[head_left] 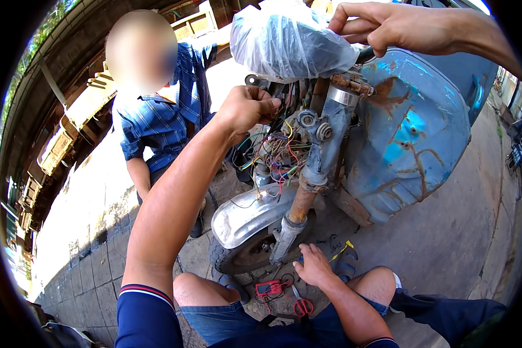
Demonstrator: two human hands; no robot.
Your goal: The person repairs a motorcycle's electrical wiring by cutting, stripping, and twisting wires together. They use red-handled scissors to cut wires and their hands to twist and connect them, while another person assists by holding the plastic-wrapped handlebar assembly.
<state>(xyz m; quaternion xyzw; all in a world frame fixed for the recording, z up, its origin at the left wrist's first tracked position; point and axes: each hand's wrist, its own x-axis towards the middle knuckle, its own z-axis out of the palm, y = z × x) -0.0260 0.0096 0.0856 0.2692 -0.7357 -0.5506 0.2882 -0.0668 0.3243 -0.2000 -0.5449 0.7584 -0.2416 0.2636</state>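
My left hand [250, 111] is raised in front of the scooter's steering column [325, 133], thumb and fingers pinched together. What it pinches is too small to make out; dark cables run beside the fingertips. Just below hangs a tangle of coloured wires [281, 153]. My right hand [316, 265] is low, beside the foot of the rusty front fork [300, 206]. Between its thumb and forefinger shows a small bit of blue, too little to name. On the ground between my legs lie a red meter [268, 287] with leads and red-handled scissors [302, 304].
A plastic-wrapped headset [293, 43] tops the column; another person's hand [388, 26] touches it from the right. A person in a plaid shirt [185, 110] stands at left. The worn blue leg shield [412, 139], metal fender [249, 214] and a yellow tool [342, 250] are nearby.
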